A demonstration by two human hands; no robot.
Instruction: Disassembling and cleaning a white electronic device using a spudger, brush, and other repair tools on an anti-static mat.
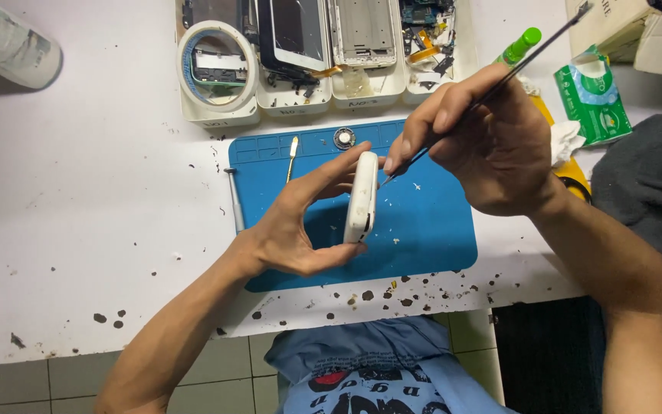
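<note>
I am pinching the light, rigid, slippery white plastic phone casing point(362, 198) edge-on in my left hand point(300, 226), while my right hand point(492, 146), closed around the thin black metal pry tool point(499, 80), is probing its fragile upper seam.

white roll point(5, 42) cut off, tray parts point(427, 31) indistinct
</note>
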